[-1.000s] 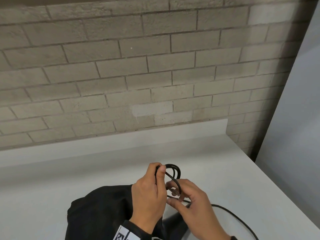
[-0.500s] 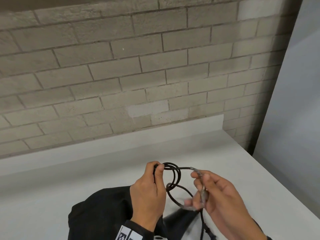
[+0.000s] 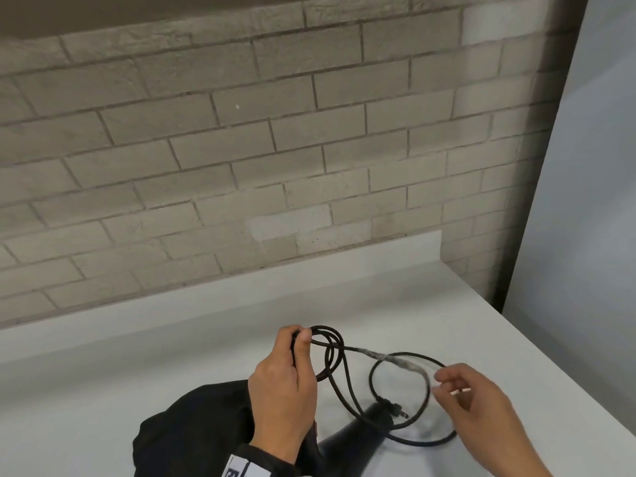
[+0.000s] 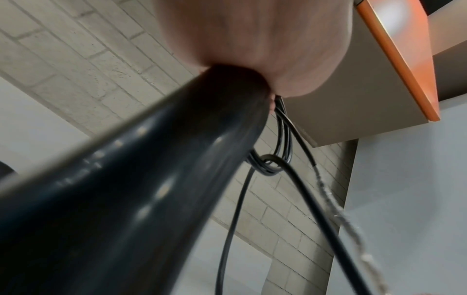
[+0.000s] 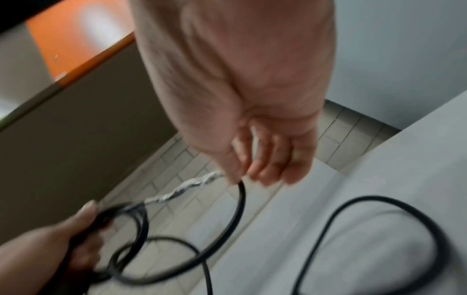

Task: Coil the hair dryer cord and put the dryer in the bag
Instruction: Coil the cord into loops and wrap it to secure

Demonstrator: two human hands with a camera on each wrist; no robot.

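Left hand (image 3: 282,387) grips the dryer handle (image 4: 141,179) together with several small loops of the black cord (image 3: 335,352), thumb pressed on top. Right hand (image 3: 481,407) pinches a taped stretch of cord between thumb and fingertips, other fingers loose. A wider loop with the plug (image 3: 395,409) lies on the white counter (image 3: 172,356). The dryer (image 3: 351,438) sits partly over the black bag (image 3: 192,432), not inside.
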